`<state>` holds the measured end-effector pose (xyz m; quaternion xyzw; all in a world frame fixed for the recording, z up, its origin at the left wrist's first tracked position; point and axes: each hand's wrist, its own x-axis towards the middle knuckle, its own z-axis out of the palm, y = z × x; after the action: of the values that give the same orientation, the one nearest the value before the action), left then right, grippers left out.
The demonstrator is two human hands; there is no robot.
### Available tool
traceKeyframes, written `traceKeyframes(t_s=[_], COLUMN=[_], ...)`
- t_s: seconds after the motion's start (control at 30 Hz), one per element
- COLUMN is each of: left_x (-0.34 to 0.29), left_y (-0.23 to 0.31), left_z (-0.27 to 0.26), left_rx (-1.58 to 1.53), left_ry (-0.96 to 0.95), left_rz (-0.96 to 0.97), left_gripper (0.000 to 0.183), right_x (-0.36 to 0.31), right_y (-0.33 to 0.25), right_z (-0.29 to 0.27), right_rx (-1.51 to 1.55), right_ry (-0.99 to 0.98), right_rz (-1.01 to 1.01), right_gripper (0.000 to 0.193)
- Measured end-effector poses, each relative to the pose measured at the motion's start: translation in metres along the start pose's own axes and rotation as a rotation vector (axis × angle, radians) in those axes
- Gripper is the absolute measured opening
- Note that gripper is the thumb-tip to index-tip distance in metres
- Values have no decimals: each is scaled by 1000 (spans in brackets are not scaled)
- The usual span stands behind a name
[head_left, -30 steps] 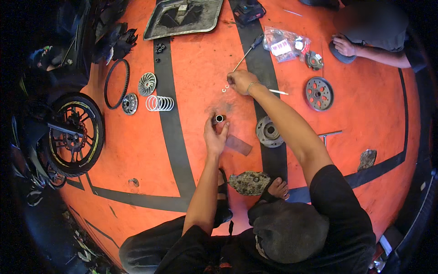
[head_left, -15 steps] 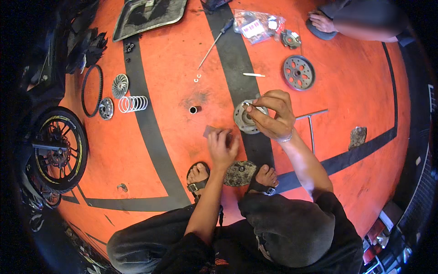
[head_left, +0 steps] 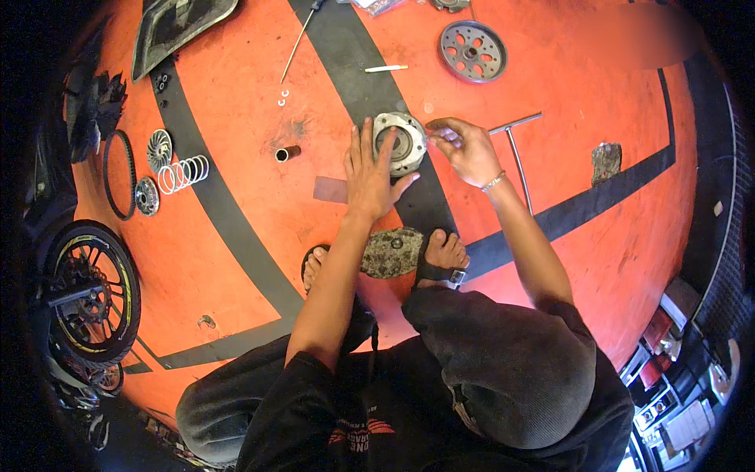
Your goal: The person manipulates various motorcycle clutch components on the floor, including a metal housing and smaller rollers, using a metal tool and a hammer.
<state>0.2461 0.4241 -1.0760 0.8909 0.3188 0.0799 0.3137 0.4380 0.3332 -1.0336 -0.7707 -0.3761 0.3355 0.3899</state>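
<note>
A round grey metal part [head_left: 404, 145] with a pale plate and a central hub, like a clutch part, lies on the black stripe of the orange floor. My left hand [head_left: 366, 178] rests on its left side with fingers spread, the tips over the plate and hub. At the part's right edge, my right hand [head_left: 470, 154] has thumb and fingertips pinched together; whatever is between them is too small to make out. A brown rectangular sheet, like sandpaper [head_left: 330, 189], lies left of my left wrist. Farther left a short metal tube [head_left: 288, 153] stands on the floor.
A T-handle wrench [head_left: 516, 157] lies to the right, a clutch bell [head_left: 473, 52] beyond. Leftward are a white spring [head_left: 183, 175], finned discs [head_left: 160, 148] and a drive belt [head_left: 119, 175]. A screwdriver [head_left: 300, 43], white stick [head_left: 386, 68] and tray [head_left: 177, 31] lie farther off.
My left hand has left the brown sheet and spread onto the round part. My right hand has moved from above that part to its right edge, still pinched. The view has shifted.
</note>
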Motion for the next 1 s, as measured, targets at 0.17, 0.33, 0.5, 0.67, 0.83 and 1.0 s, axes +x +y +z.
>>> traceKeyframes(t_s=[0.17, 0.33, 0.5, 0.67, 0.83, 1.0], left_x=[0, 2, 3, 4, 7, 5], left_y=[-6, -10, -9, -12, -6, -7], left_z=[-5, -13, -12, -10, -10, -10], left_rx=[6, 2, -28, -55, -45, -41], left_ry=[-8, -63, -55, 6, -17, -32], left_rz=[-4, 3, -11, 19, -12, -40], left_gripper=[98, 100, 101, 103, 103, 104], right_x=[14, 21, 34, 39, 35, 20], right_y=[18, 19, 22, 15, 21, 24], right_z=[5, -5, -7, -3, 0, 7], right_rx=[-101, -153, -197, -220, -275, -243], right_ry=[-103, -258, -371, -438, -411, -269], right_rz=[-280, -254, -369, -262, -345, -345], right_gripper=[13, 18, 18, 21, 17, 19])
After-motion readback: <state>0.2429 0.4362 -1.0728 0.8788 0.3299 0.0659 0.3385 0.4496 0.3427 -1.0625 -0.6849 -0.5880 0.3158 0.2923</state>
